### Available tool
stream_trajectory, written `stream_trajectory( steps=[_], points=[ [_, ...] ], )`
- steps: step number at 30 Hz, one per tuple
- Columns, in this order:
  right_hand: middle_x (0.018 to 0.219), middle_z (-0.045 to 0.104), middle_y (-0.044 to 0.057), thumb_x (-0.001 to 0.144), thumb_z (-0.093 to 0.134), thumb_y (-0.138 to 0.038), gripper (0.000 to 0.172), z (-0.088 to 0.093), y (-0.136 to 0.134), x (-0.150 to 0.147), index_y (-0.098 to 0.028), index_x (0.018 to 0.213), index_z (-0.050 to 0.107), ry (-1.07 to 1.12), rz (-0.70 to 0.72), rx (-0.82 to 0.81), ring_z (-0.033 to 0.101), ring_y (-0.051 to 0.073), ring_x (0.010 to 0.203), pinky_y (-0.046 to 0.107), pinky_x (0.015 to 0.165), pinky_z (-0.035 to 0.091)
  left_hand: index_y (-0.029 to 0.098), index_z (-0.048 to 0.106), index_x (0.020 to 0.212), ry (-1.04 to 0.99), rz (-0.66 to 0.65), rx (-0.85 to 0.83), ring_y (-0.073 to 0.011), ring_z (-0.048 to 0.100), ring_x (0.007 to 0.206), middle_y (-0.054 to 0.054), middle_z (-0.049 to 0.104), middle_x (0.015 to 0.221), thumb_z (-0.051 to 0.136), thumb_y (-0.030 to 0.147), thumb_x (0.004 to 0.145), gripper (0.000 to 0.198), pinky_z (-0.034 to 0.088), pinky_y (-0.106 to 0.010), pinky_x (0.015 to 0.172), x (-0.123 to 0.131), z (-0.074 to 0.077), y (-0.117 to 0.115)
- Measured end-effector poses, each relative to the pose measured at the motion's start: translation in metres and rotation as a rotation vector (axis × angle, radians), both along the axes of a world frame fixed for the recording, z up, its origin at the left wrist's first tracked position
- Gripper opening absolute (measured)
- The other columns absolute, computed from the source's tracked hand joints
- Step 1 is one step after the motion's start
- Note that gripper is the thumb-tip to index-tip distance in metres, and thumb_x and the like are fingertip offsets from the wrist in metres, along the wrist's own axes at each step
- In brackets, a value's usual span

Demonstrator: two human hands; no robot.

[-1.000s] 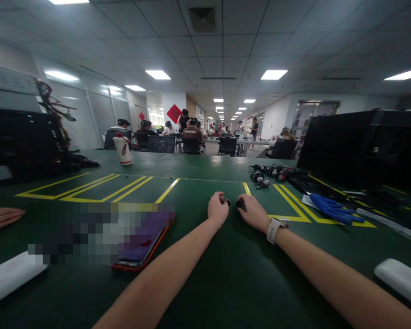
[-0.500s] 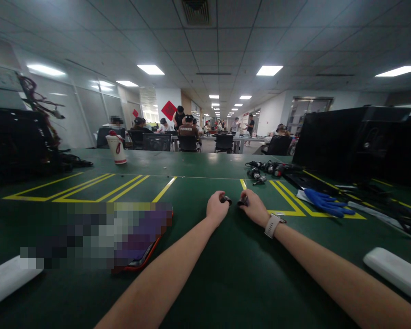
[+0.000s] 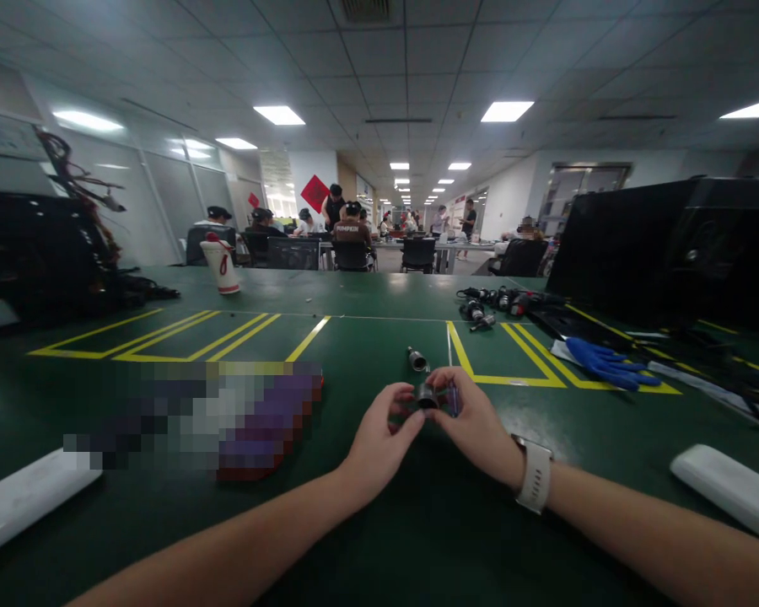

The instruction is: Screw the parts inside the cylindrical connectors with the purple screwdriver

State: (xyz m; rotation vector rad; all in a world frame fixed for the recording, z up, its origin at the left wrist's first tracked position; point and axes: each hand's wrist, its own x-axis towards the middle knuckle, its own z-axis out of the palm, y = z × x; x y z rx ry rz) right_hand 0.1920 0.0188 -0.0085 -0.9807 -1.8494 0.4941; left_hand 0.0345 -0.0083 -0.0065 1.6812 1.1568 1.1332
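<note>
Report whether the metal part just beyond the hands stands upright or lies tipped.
Tipped: the metal part lies on its side, round open end toward the camera, narrow tip pointing away.

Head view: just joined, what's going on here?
A person has both bare hands together over a green table. The right hand, with a watch at its wrist, grips a small dark cylindrical part. The left hand has its fingers curved close beside it; whether they touch is hard to tell. A second metal part lies on the table just beyond the hands. A blue glove lies off to the right.
</note>
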Motion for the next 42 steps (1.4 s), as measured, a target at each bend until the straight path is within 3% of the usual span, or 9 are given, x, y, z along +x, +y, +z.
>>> stream_trajectory(
  steps=[2,5,10,17,24,30,35,37,42],
  points=[
    [0.097,0.055,0.002,0.068,0.054,-0.003,0.029,0.001,-0.018,-0.009,-0.021,0.089,0.045,0.083,0.132,-0.062,0.053,0.016,0.086,0.029,0.074,0.045,0.022,0.047,0.114,-0.099,-0.091,-0.053,-0.0209,0.056,0.097,-0.006,0.059,0.107,0.053,0.026,0.083,0.032,0.047,-0.034,0.079,-0.006,0.0,-0.015],
    [0.093,0.054,0.0,0.065,0.052,0.002,0.033,-0.002,-0.034,-0.019,-0.021,0.088,0.046,0.124,0.228,-0.155,0.052,0.015,0.082,0.028,0.073,0.044,0.023,0.045,0.112,-0.174,-0.126,-0.104,-0.0197,0.058,0.094,-0.003,0.06,0.097,0.054,0.022,0.082,0.032,0.045,-0.034,0.082,-0.013,0.0,-0.03],
    [0.086,0.053,-0.002,0.063,0.054,0.003,0.032,-0.009,-0.041,-0.023,-0.021,0.084,0.046,0.076,0.246,-0.233,0.05,0.014,0.076,0.026,0.067,0.041,0.02,0.051,0.104,-0.219,-0.191,-0.211,-0.0198,0.059,0.096,-0.003,0.062,0.097,0.061,0.016,0.076,0.03,0.043,-0.034,0.086,-0.025,0.004,-0.04],
    [0.084,0.053,-0.002,0.069,0.055,0.001,0.028,-0.003,-0.042,-0.022,-0.02,0.086,0.048,-0.068,0.284,-0.258,0.049,0.013,0.074,0.025,0.065,0.04,0.015,0.06,0.094,-0.211,-0.236,-0.313,-0.0209,0.062,0.093,-0.005,0.068,0.093,0.064,0.01,0.072,0.024,0.046,-0.037,0.087,-0.037,0.005,-0.032],
    [0.089,0.054,-0.001,0.069,0.056,0.001,0.031,0.0,-0.043,-0.023,-0.02,0.091,0.048,-0.08,0.294,-0.268,0.052,0.013,0.078,0.026,0.068,0.043,0.015,0.062,0.095,-0.076,-0.187,-0.225,-0.0201,0.063,0.094,-0.005,0.068,0.096,0.06,0.007,0.072,0.025,0.047,-0.034,0.086,-0.038,0.003,-0.027],
    [0.1,0.054,0.001,0.071,0.052,0.003,0.038,-0.001,-0.045,-0.021,-0.021,0.099,0.046,-0.018,0.382,-0.295,0.055,0.015,0.091,0.031,0.081,0.046,0.02,0.065,0.098,0.29,-0.1,0.103,-0.0199,0.06,0.096,-0.005,0.065,0.1,0.059,0.01,0.074,0.026,0.045,-0.034,0.088,-0.046,0.01,-0.025],
    [0.103,0.054,0.003,0.073,0.052,-0.001,0.036,-0.003,-0.044,-0.019,-0.021,0.103,0.046,-0.027,0.288,-0.312,0.055,0.017,0.094,0.035,0.084,0.046,0.02,0.067,0.096,0.545,-0.186,0.233,-0.0201,0.058,0.094,-0.006,0.065,0.1,0.057,0.009,0.075,0.025,0.043,-0.034,0.086,-0.053,0.018,-0.026],
    [0.103,0.054,0.004,0.074,0.052,-0.003,0.036,-0.002,-0.044,-0.019,-0.021,0.105,0.045,-0.031,0.263,-0.332,0.055,0.017,0.094,0.036,0.083,0.046,0.021,0.068,0.094,0.54,-0.198,0.231,-0.0204,0.059,0.093,-0.006,0.065,0.099,0.058,0.01,0.075,0.024,0.044,-0.033,0.084,-0.054,0.021,-0.026],
    [0.104,0.054,0.003,0.076,0.055,-0.008,0.036,0.001,-0.045,-0.019,-0.021,0.108,0.044,-0.006,0.285,-0.346,0.055,0.017,0.095,0.036,0.083,0.046,0.023,0.069,0.096,0.378,-0.069,0.249,-0.0222,0.058,0.098,-0.007,0.065,0.103,0.059,0.012,0.074,0.027,0.04,-0.033,0.09,-0.054,0.02,-0.024]
  ],
)
